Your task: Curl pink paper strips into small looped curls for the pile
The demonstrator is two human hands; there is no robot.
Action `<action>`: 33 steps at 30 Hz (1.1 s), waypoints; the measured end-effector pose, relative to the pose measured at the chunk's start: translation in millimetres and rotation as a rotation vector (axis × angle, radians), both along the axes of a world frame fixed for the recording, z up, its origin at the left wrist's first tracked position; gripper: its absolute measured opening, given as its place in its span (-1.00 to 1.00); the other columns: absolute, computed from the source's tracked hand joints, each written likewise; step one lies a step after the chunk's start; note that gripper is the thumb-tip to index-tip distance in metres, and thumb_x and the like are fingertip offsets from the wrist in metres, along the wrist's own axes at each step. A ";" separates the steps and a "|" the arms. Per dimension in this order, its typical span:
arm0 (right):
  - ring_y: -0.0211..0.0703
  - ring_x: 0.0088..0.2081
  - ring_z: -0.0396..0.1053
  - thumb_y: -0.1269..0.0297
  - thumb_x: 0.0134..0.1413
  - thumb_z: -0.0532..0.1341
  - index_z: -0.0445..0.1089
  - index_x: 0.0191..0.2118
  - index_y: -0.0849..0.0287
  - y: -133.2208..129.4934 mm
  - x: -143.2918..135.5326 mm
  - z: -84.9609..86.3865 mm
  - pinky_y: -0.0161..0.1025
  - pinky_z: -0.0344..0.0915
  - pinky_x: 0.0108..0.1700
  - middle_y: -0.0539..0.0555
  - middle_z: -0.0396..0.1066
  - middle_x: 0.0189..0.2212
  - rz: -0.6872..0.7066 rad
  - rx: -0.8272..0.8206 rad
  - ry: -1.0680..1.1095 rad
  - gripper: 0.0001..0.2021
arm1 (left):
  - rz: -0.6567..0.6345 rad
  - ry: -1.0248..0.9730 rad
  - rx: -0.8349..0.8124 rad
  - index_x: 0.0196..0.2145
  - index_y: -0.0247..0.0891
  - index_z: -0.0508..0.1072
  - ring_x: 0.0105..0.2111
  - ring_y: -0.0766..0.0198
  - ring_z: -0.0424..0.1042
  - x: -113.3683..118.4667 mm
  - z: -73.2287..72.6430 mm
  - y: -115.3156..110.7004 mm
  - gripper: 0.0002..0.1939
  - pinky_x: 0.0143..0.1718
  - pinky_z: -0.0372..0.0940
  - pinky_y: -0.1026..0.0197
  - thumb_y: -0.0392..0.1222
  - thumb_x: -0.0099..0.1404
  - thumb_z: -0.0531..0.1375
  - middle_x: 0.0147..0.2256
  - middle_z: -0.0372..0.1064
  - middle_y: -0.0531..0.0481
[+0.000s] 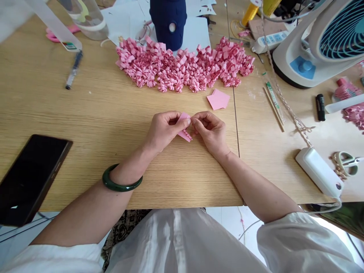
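Between thumb and fingers, my left hand (169, 129) pinches a small pink paper piece (182, 133) with a row of little curled strips along its lower edge. My right hand (210, 131) is closed in a pinch at the right side of that paper, its fingertips touching the edge or a strip; which one is too small to tell. Just beyond my hands lies a small stack of flat pink paper pieces (218, 99). Farther back stretches a wide heap of curled pink paper strips (182, 68).
A dark blue bottle (167, 22) stands behind the heap. At left are a phone (34, 174) and a pen (74, 70). On the right are a fan (301, 57), a white power bank (320, 170), scissors (348, 163), a black marker (320, 107) and wooden sticks (273, 110).
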State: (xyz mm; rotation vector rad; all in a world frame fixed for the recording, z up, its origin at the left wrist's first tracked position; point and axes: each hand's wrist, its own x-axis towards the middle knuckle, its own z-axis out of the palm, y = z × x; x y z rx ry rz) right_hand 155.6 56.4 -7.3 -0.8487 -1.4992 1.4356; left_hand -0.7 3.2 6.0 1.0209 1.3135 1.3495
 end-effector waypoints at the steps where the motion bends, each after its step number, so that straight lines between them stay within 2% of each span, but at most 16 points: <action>1: -0.35 -0.49 0.38 -0.14 0.09 0.46 0.48 -0.31 0.12 -0.2 0.0 0.2 -0.34 0.44 -0.45 -0.05 0.49 -0.44 0.002 0.001 0.005 -0.60 | 0.004 0.002 0.004 -0.49 -0.27 0.52 -0.50 0.31 0.46 0.2 -0.5 0.1 -0.67 -0.46 0.50 0.25 0.02 0.15 0.47 -0.50 0.39 0.05; 5: -0.34 -0.51 0.41 -0.12 0.10 0.47 0.46 -0.31 0.11 -1.3 -0.4 1.1 -0.31 0.47 -0.43 -0.05 0.51 -0.45 0.015 -0.005 0.035 -0.61 | 0.018 0.018 0.006 -0.46 -0.28 0.54 -0.46 0.30 0.45 -0.4 -3.5 0.8 -0.70 -0.42 0.47 0.26 0.01 0.17 0.44 -0.46 0.43 0.04; 11: -0.33 -0.50 0.42 0.00 0.15 0.45 0.45 -0.33 0.11 -3.6 -1.1 1.4 -0.31 0.46 -0.43 -0.06 0.51 -0.46 -0.015 0.008 0.020 -0.69 | 0.050 0.148 0.040 -0.52 -0.27 0.51 -0.46 0.35 0.34 -2.7 -4.9 1.8 -0.75 -0.43 0.30 0.30 -0.09 0.20 0.38 -0.51 0.39 0.07; 15: -0.31 -0.49 0.40 0.10 0.21 0.40 0.43 -0.31 0.09 -6.3 -1.0 1.1 -0.29 0.41 -0.43 -0.06 0.48 -0.47 -0.026 0.056 -0.042 -0.78 | 0.041 0.131 0.041 -0.49 -0.26 0.53 -0.45 0.33 0.37 -1.6 -4.1 1.3 -0.77 -0.41 0.34 0.30 -0.07 0.20 0.37 -0.48 0.41 0.05; 18: -0.32 -0.49 0.36 0.20 0.24 0.35 0.43 -0.31 0.09 -7.9 -0.4 0.3 -0.29 0.33 -0.44 -0.06 0.45 -0.47 -0.052 0.141 -0.098 -0.86 | 0.022 0.064 0.014 -0.46 -0.25 0.55 -0.47 0.32 0.40 0.5 -2.2 -0.4 -0.75 -0.43 0.43 0.27 -0.02 0.20 0.37 -0.47 0.42 0.05; 21: -0.32 -0.47 0.31 0.27 0.25 0.30 0.44 -0.31 0.09 -8.5 0.7 -0.5 -0.30 0.27 -0.43 -0.05 0.47 -0.43 -0.093 0.258 -0.188 -0.91 | 0.036 0.131 0.014 -0.47 -0.24 0.54 -0.50 0.31 0.42 1.7 0.8 -2.1 -0.75 -0.48 0.39 0.30 -0.01 0.20 0.38 -0.48 0.43 0.04; 25: -0.31 -0.43 0.32 0.30 0.28 0.26 0.43 -0.32 0.10 -7.8 2.7 -0.3 -0.29 0.29 -0.39 -0.03 0.49 -0.39 -0.103 0.384 -0.285 -0.90 | 0.093 0.287 0.064 -0.47 -0.23 0.57 -0.48 0.30 0.45 2.3 3.6 -3.0 -0.81 -0.48 0.32 0.33 -0.09 0.21 0.35 -0.48 0.48 0.02; 29: -0.30 -0.41 0.34 0.31 0.32 0.24 0.43 -0.30 0.10 -6.6 5.4 0.9 -0.27 0.30 -0.36 -0.01 0.48 -0.37 -0.093 0.497 -0.324 -0.88 | 0.109 0.328 0.108 -0.45 -0.22 0.61 -0.43 0.27 0.46 2.6 4.1 -2.9 -0.85 -0.40 0.37 0.29 -0.13 0.21 0.33 -0.43 0.55 0.00; 33: -0.27 -0.40 0.33 0.32 0.39 0.19 0.44 -0.29 0.09 -3.7 8.0 2.5 -0.23 0.26 -0.33 0.01 0.47 -0.38 -0.081 0.655 -0.412 -0.84 | 0.094 0.344 0.111 -0.48 -0.21 0.60 -0.44 0.28 0.41 1.8 3.9 -2.3 -0.84 -0.38 0.33 0.26 -0.13 0.23 0.33 -0.47 0.54 0.01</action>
